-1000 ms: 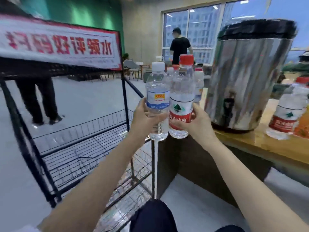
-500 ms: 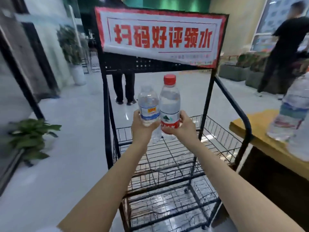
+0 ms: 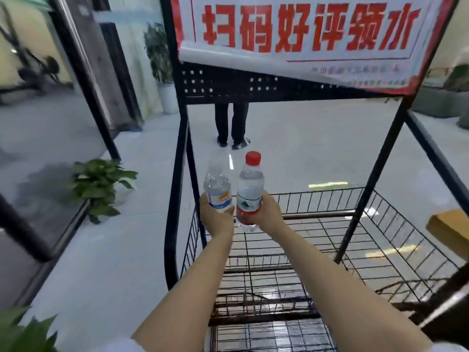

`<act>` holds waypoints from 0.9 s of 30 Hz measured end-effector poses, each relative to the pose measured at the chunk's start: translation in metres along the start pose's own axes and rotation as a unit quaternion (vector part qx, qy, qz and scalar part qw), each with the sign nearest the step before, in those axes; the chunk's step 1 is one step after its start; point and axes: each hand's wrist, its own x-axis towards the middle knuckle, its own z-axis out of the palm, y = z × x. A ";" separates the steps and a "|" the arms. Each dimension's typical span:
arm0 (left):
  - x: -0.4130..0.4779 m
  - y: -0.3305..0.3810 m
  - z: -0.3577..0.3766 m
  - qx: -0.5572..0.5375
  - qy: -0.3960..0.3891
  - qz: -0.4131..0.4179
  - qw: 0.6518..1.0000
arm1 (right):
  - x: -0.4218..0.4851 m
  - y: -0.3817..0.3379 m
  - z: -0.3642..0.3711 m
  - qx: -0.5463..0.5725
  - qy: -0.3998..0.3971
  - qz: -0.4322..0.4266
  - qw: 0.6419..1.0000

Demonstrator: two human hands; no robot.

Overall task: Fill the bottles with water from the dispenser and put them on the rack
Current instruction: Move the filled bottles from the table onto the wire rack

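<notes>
Both hands are closed, each round a bottle. The left hand (image 3: 217,221) grips the blue-label bottle (image 3: 217,189) low on its body and the right hand (image 3: 270,212) grips the red-cap bottle (image 3: 250,191) about its label. The two bottles stand upright, side by side and touching or very nearly so. Both look full of water, though the cap of the blue-label one is too pale to make out. They hang in the air in front of the black rack (image 3: 175,199), under its red-lettered sign (image 3: 304,34) and above the left part of the top wire basket (image 3: 319,193), not resting on anything. What the coming move turns on is this: the basket floor lies straight below and a little ahead of the hands, and the bottles' long axes are already vertical, so setting them down probably calls for a plain lowering and no turning of the wrists. The left hand is the nearer to the rack's left post and the basket's side wall, so its bottle has little room to drift leftward. The right hand has bare mesh to its right, running toward the tabletop (image 3: 449,224) corner at the frame edge. The wire floor is open grid, and a bottle base set across a gap could tip.
</notes>
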 end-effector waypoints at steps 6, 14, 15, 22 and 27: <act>0.008 -0.018 0.005 0.004 -0.001 0.001 1.000 | -0.003 0.015 0.024 0.060 0.011 0.011 0.998; 0.023 -0.034 0.010 0.060 0.006 0.042 0.997 | -0.006 0.013 0.031 0.092 -0.009 0.031 0.995; 0.024 -0.036 0.010 0.067 0.008 0.041 0.997 | -0.006 0.014 0.031 0.089 -0.014 0.033 0.995; 0.020 -0.037 0.014 0.083 -0.008 -0.036 0.996 | -0.023 0.001 0.010 0.079 -0.036 0.037 0.996; -0.017 -0.006 0.004 0.055 -0.013 -0.036 0.998 | -0.057 -0.015 -0.027 0.057 -0.002 0.029 0.998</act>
